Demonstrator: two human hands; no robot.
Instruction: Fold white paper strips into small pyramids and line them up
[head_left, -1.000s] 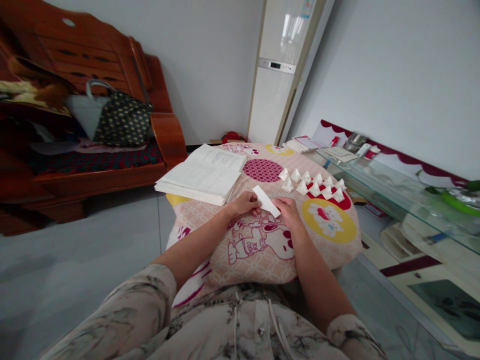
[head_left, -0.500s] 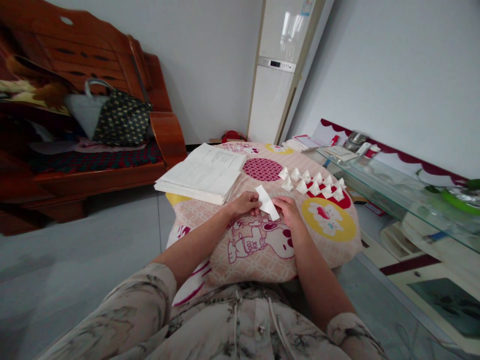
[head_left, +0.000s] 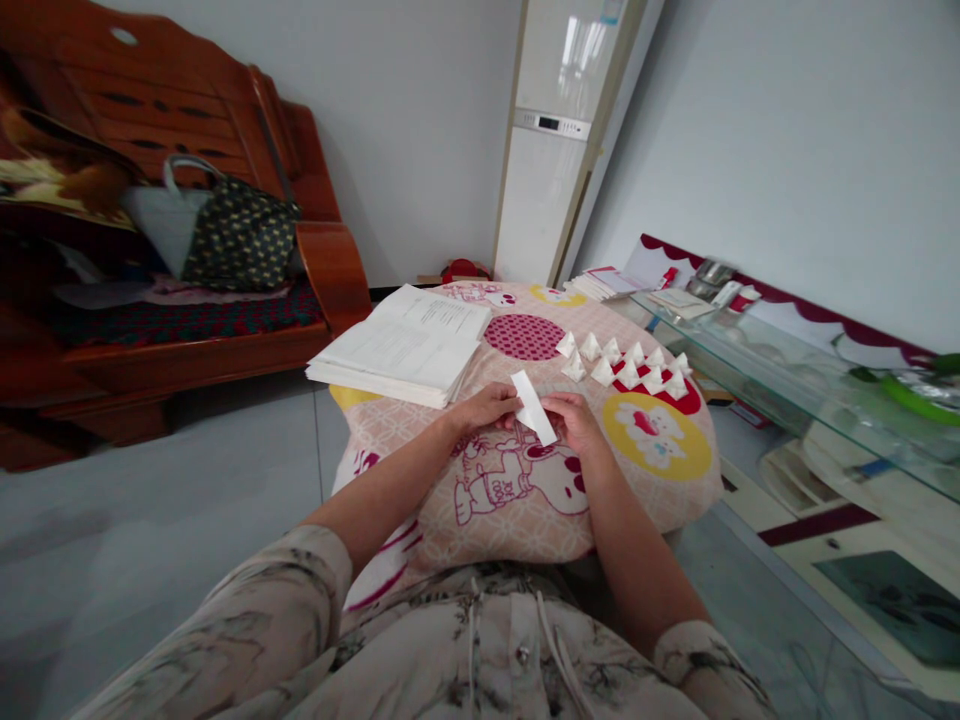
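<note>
A folded white paper strip [head_left: 534, 408] is held between my two hands, above the near middle of the cloth-covered table. My left hand [head_left: 489, 407] pinches its left side, and my right hand [head_left: 571, 418] grips it from the right. Part of the paper is hidden behind my fingers. Several small white folded paper pyramids [head_left: 630, 375] stand in rows on the table, beyond my right hand. To the left, beyond my left hand, lies a stack of printed paper sheets [head_left: 397, 350].
The round table wears a patterned pink cloth [head_left: 510, 540]. On the right stands a glass-topped cabinet [head_left: 795, 390] with cups and papers on it. A wooden bench [head_left: 300, 345] holding a dark patterned bag [head_left: 240, 235] is at the left. A tall white air conditioner [head_left: 544, 180] stands behind.
The paper stays between both hands, with the strip looking slightly narrower and flatter. My fingers have shifted a little on it. The pyramids and the stack have not moved.
</note>
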